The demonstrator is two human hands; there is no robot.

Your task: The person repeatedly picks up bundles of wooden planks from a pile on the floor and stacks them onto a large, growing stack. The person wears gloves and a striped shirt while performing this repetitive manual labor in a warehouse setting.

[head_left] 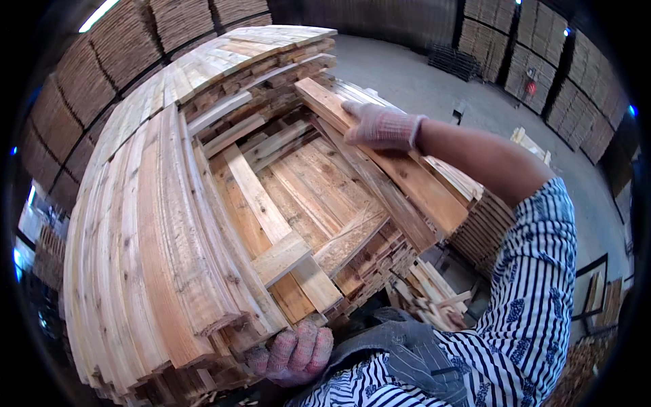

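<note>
My right hand, in a pinkish knitted glove, grips a thick reddish wooden plank near its far part. This plank lies slantwise along the right side of a large lumber stack, beside a darker, rough-edged board. My left hand, gloved too, is closed at the near edge of the stack, by the board ends; what its curled fingers hold, if anything, is hidden. Between the hands is a sunken part of the stack, where a pale board and a short block lie across lower planks.
Long boards are layered higher on the left. Loose offcuts lie low at the right near my body. Tall lumber piles stand behind left, and more piles stand across the grey floor.
</note>
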